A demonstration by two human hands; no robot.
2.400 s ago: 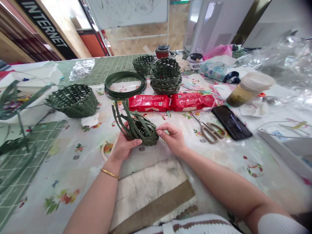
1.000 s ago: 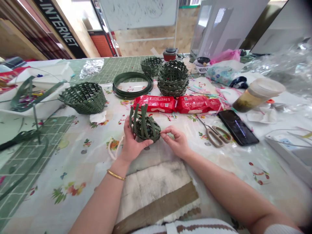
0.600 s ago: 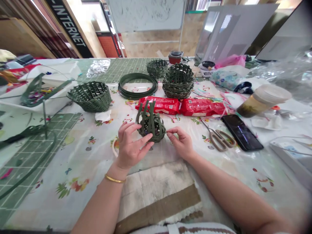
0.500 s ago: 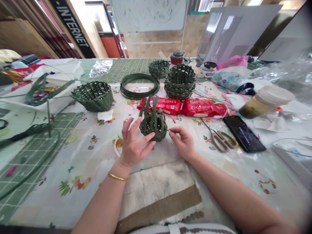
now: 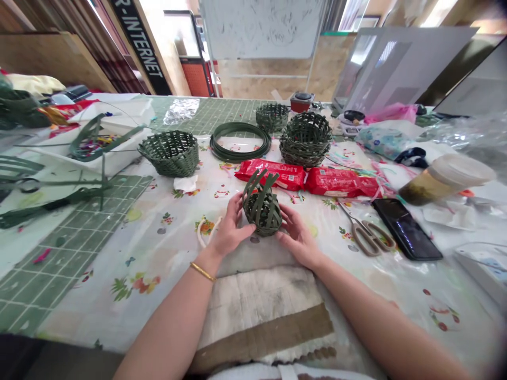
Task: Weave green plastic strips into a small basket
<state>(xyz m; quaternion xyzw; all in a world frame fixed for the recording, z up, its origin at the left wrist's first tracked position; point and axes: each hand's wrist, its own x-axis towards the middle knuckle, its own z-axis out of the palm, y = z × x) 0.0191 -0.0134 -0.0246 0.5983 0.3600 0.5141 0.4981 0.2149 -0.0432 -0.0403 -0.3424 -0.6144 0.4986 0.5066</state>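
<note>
A small dark green woven basket [image 5: 263, 214] stands on the flowered table cover, with several loose strips rising and curving from its rim. My left hand [image 5: 233, 227] is wrapped round its left side, thumb at the near edge. My right hand [image 5: 297, 235] curves round its right side, fingertips touching the weave. The fingers' far ends are partly hidden behind the basket. Between my forearms lies a folded cloth [image 5: 265, 311] with a brown band.
Beyond are two red packets [image 5: 273, 174], a coil of green strip [image 5: 241, 141], and larger woven baskets [image 5: 170, 153]. To the right lie scissors [image 5: 368, 235], a black phone [image 5: 407, 229] and a lidded plastic cup [image 5: 447, 179]. White trays [image 5: 119, 163] stand at the left.
My left hand, spread beside the basket before, has closed round its left side. My right hand has gone from a pinch to holding its right side. The basket has turned and tilted slightly.
</note>
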